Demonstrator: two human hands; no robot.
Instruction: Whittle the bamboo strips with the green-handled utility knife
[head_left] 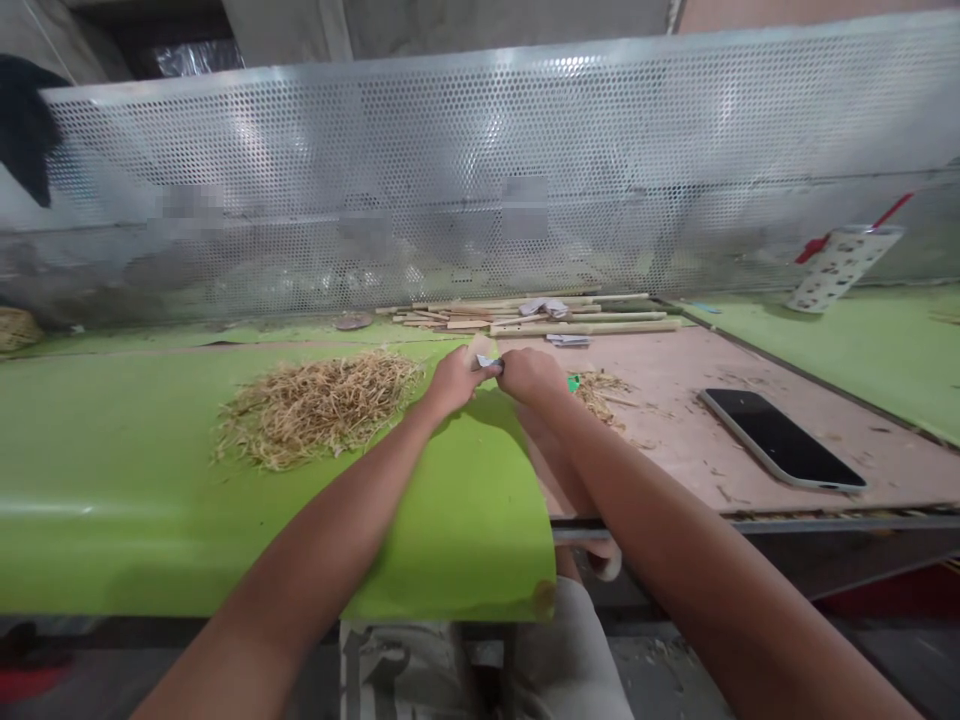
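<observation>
My right hand (534, 376) is closed around a utility knife; its blade (489, 361) shows at the thumb side and a green end (574, 382) sticks out behind. My left hand (452, 380) meets it from the left, fingers closed on a small flat tan piece (477, 347), whose material I cannot make out. The blade lies by the left thumb, in front of that piece. Both hands are above the edge of a green sheet (465, 500). A heap of thin straw-coloured shavings (322, 408) lies left of them, and a smaller pile (600, 396) lies right.
Several wooden or bamboo sticks (585, 326) lie behind the hands, before a perforated metal screen (450, 150). A phone (780, 438) rests on the pinkish board (667, 460) at right. Farther right stands a patterned tumbler (846, 268) with a red straw.
</observation>
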